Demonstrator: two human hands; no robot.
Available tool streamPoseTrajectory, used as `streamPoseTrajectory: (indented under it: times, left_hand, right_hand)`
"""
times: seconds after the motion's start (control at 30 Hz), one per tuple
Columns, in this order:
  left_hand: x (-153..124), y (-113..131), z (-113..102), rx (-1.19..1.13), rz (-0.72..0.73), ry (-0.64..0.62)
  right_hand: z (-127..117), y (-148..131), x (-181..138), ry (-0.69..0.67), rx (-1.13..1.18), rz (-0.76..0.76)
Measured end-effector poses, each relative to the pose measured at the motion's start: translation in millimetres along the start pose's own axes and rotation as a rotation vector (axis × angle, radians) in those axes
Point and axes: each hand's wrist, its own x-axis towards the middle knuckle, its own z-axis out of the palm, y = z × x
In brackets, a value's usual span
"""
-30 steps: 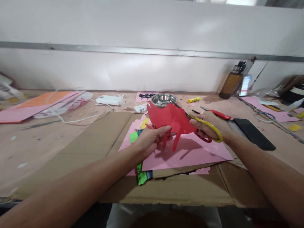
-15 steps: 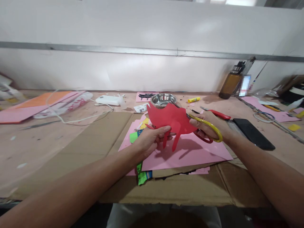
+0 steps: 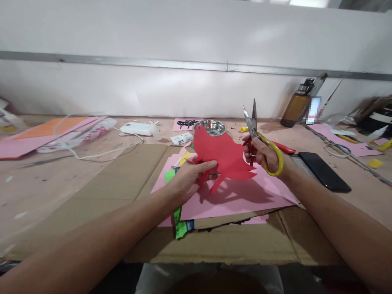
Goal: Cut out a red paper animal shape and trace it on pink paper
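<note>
A cut-out of red paper [image 3: 219, 153] with a jagged outline and narrow strips at its lower edge is pinched in my left hand [image 3: 194, 179], thumb on top. My right hand [image 3: 263, 154] grips scissors [image 3: 252, 130] with one yellow and one red handle; their blades point up and stand slightly apart. The scissors are just right of the red paper, and the blades are clear of it. Below both hands lies a pink sheet [image 3: 232, 206], on which the paper casts a shadow. Green and yellow scraps stick out at the sheet's left side.
Cardboard [image 3: 122, 196] covers the table front. Behind the paper stands a metal bowl [image 3: 214, 125], with a black patterned cut-out [image 3: 186, 124] beside it. A black phone [image 3: 324, 171], a red-handled tool [image 3: 284, 148] and an amber bottle [image 3: 295, 107] are right; a white cable [image 3: 101, 155] lies left.
The scissors have come away from the red paper's right edge, and their blades have swung upward. My left hand has turned and tilted the red paper.
</note>
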Motion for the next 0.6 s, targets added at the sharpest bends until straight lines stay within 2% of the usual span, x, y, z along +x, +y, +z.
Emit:
streamPoseTrajectory:
  times: [0.1,0.27,0.43,0.6]
  left_hand:
    - [-0.2,1.0,-1.3,0.037,0.009,-0.026]
    - [4.6,1.6,-5.6,0.085,0.030,-0.033]
    - [6.9,3.8,-5.7,0.096,0.033,-0.039]
    - [1.7,13.0,0.5,0.082,-0.001,-0.008]
  right_hand:
    - [3.2,-7.1,-0.9,0.050,0.177,0.071]
    - [4.7,-16.5,-2.0,0.151,0.101,-0.091]
    - [5.6,-14.7,-2.6,0.150,0.090,-0.127]
    - [7.2,-19.7,-5.6,0.228,-0.028,-0.220]
